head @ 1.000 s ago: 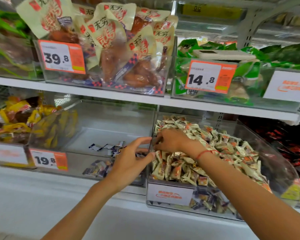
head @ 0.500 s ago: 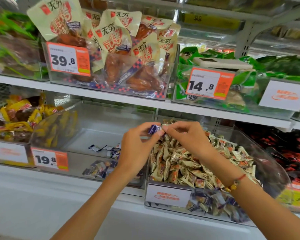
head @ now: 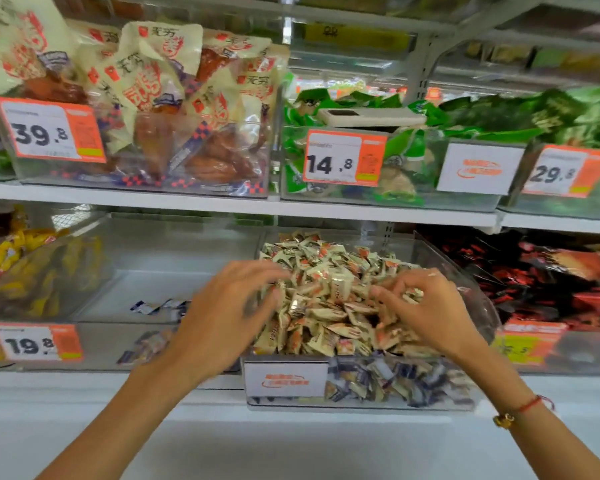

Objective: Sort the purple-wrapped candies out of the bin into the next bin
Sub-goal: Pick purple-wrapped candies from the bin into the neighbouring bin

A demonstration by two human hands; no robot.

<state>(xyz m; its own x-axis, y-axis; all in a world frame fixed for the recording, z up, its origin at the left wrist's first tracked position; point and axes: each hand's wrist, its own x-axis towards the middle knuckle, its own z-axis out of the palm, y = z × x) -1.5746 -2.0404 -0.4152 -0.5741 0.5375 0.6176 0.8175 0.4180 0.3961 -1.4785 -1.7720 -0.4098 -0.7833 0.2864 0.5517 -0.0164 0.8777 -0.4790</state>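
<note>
Source bin: we identify the clear plastic bin heaped with cream-and-orange wrapped candies (head: 465,271) as the largest item at risk. The heap (head: 329,289) stands above the front rim, so we judge that raking through it can push cream pieces over the front edge or over the left wall.

Receiving bin: the clear plastic bin with a bare grey floor (head: 174,258) stands touching the source bin on its left. A few purple-wrapped candies (head: 160,306) lie on its floor. We judge that a careless toss can bounce a piece out over its low front, or carry a cream piece in with it.

Buried stock: more purple-wrapped candies (head: 395,375) show through the source bin's front wall, under the heap. We judge that digging for them from the top is the likeliest cause of a spill.

Left hand: the left hand (head: 222,320) hovers over the wall between the two bins, fingers spread and reaching into the heap's left edge. It is motion-blurred; we see nothing held. We judge a fast sweep here can knock cream pieces across into the receiving bin.

Right hand: the right hand (head: 426,310) rests on the heap with its fingers curled down into the wrappers. We cannot tell whether it pinches a piece.
</note>
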